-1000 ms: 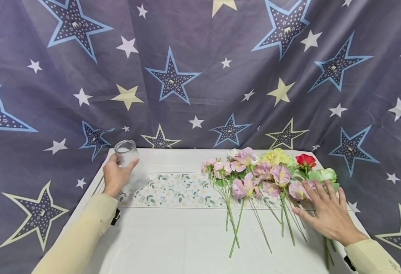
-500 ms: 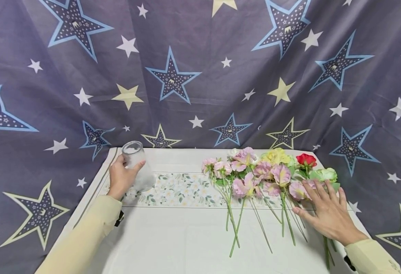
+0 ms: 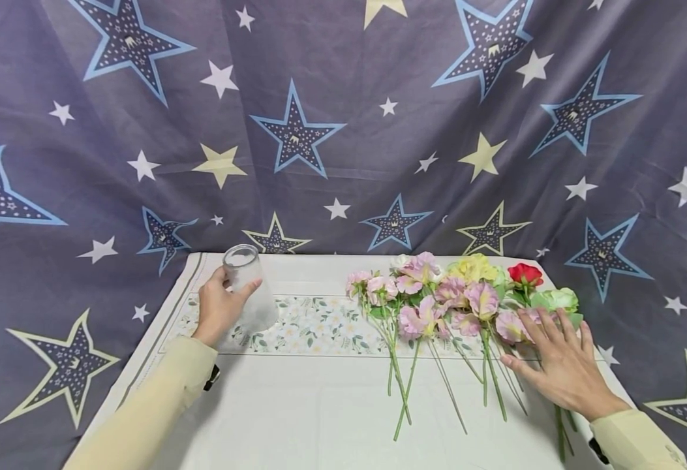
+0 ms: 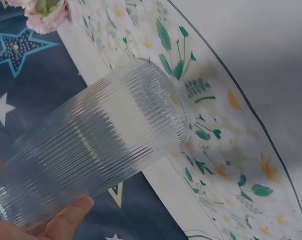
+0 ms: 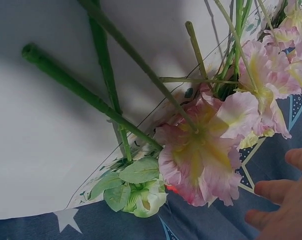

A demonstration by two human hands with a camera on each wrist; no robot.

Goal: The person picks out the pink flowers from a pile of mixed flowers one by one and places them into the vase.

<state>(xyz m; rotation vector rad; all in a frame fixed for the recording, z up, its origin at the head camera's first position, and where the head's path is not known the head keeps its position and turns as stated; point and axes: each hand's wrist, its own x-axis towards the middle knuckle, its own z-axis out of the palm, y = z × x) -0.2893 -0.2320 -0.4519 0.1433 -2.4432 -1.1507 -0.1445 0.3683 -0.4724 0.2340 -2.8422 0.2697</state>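
In the head view my left hand (image 3: 221,313) grips a clear, ribbed glass vase (image 3: 255,297) near its mouth. The left wrist view shows thumb and fingers around the top end of the glass (image 4: 105,135), whose base is over the floral strip. Whether that base touches the table, I cannot tell. At the right, my right hand (image 3: 563,372) is spread with straight fingers at a pink artificial flower (image 3: 510,326). A pale green flower (image 3: 557,299) lies just beyond its fingertips. The right wrist view has pink-and-yellow petals (image 5: 201,150) beside the fingers.
Several more artificial flowers lie with stems toward me, including a yellow one (image 3: 472,267), a red rose (image 3: 525,275) and pink ones (image 3: 381,290). A floral-printed strip (image 3: 314,326) crosses the white table (image 3: 296,405). A star-patterned curtain (image 3: 343,130) hangs behind.
My left hand has moved to the right with the glass vase, slightly nearer the middle of the table. The right hand and the flowers stay where they were.
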